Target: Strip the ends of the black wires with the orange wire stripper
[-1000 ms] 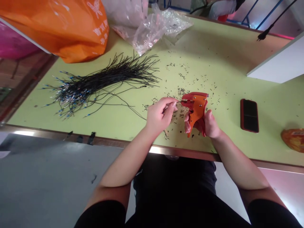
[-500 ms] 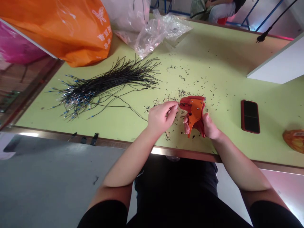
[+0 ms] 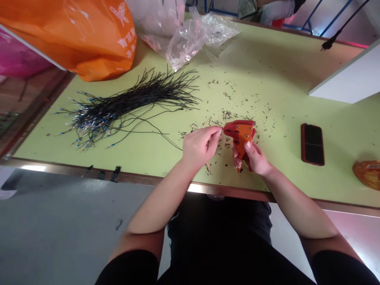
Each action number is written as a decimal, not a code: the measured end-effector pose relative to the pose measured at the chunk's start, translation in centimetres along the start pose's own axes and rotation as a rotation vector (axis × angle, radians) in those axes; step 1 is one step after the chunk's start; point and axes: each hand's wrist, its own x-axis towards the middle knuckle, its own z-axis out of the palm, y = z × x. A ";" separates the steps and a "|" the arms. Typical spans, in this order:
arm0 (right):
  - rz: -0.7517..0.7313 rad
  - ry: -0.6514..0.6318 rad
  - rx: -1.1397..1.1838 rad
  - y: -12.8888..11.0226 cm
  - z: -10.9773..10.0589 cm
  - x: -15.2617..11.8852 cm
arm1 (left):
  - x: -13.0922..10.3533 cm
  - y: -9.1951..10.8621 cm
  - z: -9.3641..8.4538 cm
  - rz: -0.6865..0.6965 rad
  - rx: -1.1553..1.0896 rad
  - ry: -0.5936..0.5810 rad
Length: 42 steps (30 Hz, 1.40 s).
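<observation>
My right hand (image 3: pixel 254 157) is wrapped round the handles of a red and orange wire stripper (image 3: pixel 242 132), its thumb across the orange side. The tool's jaws point left. My left hand (image 3: pixel 202 145) is closed in a pinch on a thin black wire right at the jaws; a short bit of the wire shows between fingertips and tool, and its tail runs out behind the hand to the left. A large bundle of black wires (image 3: pixel 130 102) with blue and silvery ends lies on the table to the left. Small black clippings (image 3: pixel 228 114) are scattered around the tool.
On the pale green table (image 3: pixel 285 91) a phone (image 3: pixel 312 144) lies to the right, near an amber object (image 3: pixel 368 174) at the edge. An orange bag (image 3: pixel 97 43) and clear plastic bags (image 3: pixel 190 39) stand at the back. A white panel (image 3: pixel 347 79) juts in from the right.
My right hand's grip on the wire stripper has tightened: the handles are closer together and the thumb has come over the orange side. My left hand stays at the jaws with the wire.
</observation>
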 end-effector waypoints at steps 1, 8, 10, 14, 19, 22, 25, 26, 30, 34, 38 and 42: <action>-0.010 0.008 -0.008 0.0 0.2 0.0 | 0.0 -0.1 0.1 0.003 -0.006 0.013; -0.063 0.046 -0.015 0.4 0.8 -0.2 | 0.0 0.1 0.1 -0.049 0.026 -0.010; -0.077 0.025 -0.001 0.7 0.8 -0.1 | 0.0 0.1 0.0 -0.061 0.027 -0.010; -0.199 0.023 0.060 0.5 0.3 0.0 | 0.1 -0.4 -0.3 -0.117 -0.015 0.044; -0.374 0.294 0.172 -1.6 -0.3 0.2 | 0.1 -1.4 -0.7 -0.254 0.002 0.134; -0.331 0.326 0.155 -1.8 0.1 0.4 | 0.0 -1.0 -0.3 -0.184 0.061 0.042; -0.238 0.262 0.121 -1.0 0.8 0.5 | -0.2 -0.4 0.5 -0.090 0.142 0.007; -0.211 0.238 0.116 -0.6 1.0 0.5 | -0.2 -0.2 0.7 -0.056 0.159 0.011; -0.165 0.141 0.111 0.5 1.2 0.7 | -0.4 0.4 1.2 0.044 0.155 0.019; -0.154 0.107 0.078 1.1 1.1 0.9 | -0.6 0.9 1.1 0.063 0.097 -0.054; -0.159 0.125 0.059 1.5 0.9 1.0 | -0.7 1.3 1.2 0.078 0.023 -0.057; -0.176 0.119 0.071 1.8 0.9 0.9 | -0.5 1.5 1.2 0.121 0.032 0.022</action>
